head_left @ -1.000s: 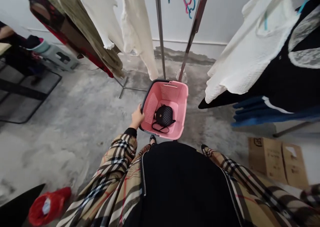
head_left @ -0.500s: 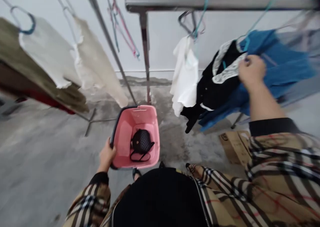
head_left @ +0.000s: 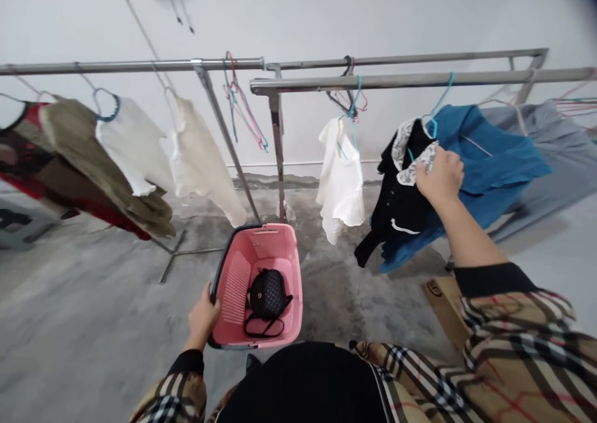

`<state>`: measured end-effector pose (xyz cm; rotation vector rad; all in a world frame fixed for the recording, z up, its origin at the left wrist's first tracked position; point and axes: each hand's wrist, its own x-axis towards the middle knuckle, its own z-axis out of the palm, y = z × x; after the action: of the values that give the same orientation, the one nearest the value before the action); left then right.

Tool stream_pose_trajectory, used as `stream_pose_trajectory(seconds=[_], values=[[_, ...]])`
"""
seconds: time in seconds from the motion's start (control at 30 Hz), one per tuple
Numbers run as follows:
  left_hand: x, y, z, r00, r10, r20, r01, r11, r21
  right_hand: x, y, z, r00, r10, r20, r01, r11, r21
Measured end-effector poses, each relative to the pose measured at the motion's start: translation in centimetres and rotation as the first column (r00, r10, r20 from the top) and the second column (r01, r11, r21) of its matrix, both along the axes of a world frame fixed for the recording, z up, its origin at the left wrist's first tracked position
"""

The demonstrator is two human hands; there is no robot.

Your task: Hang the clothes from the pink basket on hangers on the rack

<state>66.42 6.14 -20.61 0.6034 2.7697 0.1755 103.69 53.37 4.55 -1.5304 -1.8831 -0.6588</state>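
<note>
My left hand (head_left: 204, 316) is closed around the dark handle at the left side of a pink basket (head_left: 292, 255). Inside the basket lies a black quilted handbag (head_left: 267, 293) with a strap. At the right, my right hand (head_left: 442, 175) is closed on the white lace collar of a black top (head_left: 410, 206), its fingertips partly hidden. That top hangs from a teal hanger (head_left: 443, 96) on the metal rail. Directly beside it hangs a blue shirt (head_left: 494, 152), and a white top (head_left: 342, 177) hangs further left.
Two metal clothes racks, with a left rail (head_left: 140, 67) and a right rail (head_left: 396, 82), stand before a white wall. Bare hangers (head_left: 242, 102) dangle between them. Cream, white and olive garments hang left. A cardboard box (head_left: 448, 305) sits on the concrete floor at right.
The view has tilted upward, so racks and basket appear lower and more wall shows. My right hand stays at the black top's collar, and my left hand keeps the basket.
</note>
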Motion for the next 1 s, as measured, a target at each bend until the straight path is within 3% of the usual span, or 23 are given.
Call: stream_pose_trajectory(seconds=[0.1,0.23,0.3,0.37,0.43,0.47,0.53,0.6,0.7,0.83,1.0], values=[[0.7,0.2,0.4,1.000,0.019,-0.009,-0.019,1.000,0.015,-2.2,-1.3,-1.4,0.946,0.324,-0.028,-0.325,0.941,-0.092],[0.9,-0.1,-0.4,0.998,0.059,-0.009,-0.059,0.998,0.026,-5.3,-7.7,-5.6,0.698,0.698,-0.161,-0.689,0.716,0.115],[0.7,-0.4,-1.1,0.997,0.082,-0.012,-0.082,0.996,0.038,-6.7,-12.1,-8.4,0.556,0.803,-0.213,-0.759,0.596,0.264],[0.6,-0.6,-1.7,0.995,0.098,-0.013,-0.097,0.994,0.056,-8.2,-16.7,-12.1,0.471,0.852,-0.228,-0.790,0.522,0.321],[0.6,-0.7,-2.1,0.994,0.109,-0.013,-0.108,0.991,0.075,-9.6,-21.0,-16.4,0.454,0.857,-0.245,-0.836,0.505,0.216],[0.6,-0.7,-2.2,0.994,0.113,-0.012,-0.112,0.990,0.084,-10.2,-22.9,-18.6,0.454,0.857,-0.244,-0.869,0.487,0.091],[0.6,-0.7,-2.3,0.993,0.118,-0.011,-0.116,0.988,0.105,-11.3,-26.2,-22.9,0.498,0.827,-0.259,-0.865,0.457,-0.206],[0.6,-0.7,-2.3,0.993,0.119,-0.007,-0.118,0.985,0.128,-12.0,-28.6,-26.2,0.572,0.783,-0.244,-0.769,0.409,-0.491],[0.6,-0.8,-2.3,0.992,0.123,0.011,-0.123,0.979,0.164,-12.3,-30.7,-28.9,0.653,0.743,-0.144,-0.544,0.328,-0.772],[0.4,-0.9,-2.6,0.990,0.134,0.048,-0.142,0.965,0.220,-12.5,-31.4,-30.0,0.680,0.731,-0.050,-0.356,0.270,-0.895],[0.0,-1.2,-3.4,0.983,0.142,0.113,-0.170,0.938,0.302,-12.6,-31.4,-30.2,0.719,0.689,-0.096,-0.386,0.281,-0.878]])
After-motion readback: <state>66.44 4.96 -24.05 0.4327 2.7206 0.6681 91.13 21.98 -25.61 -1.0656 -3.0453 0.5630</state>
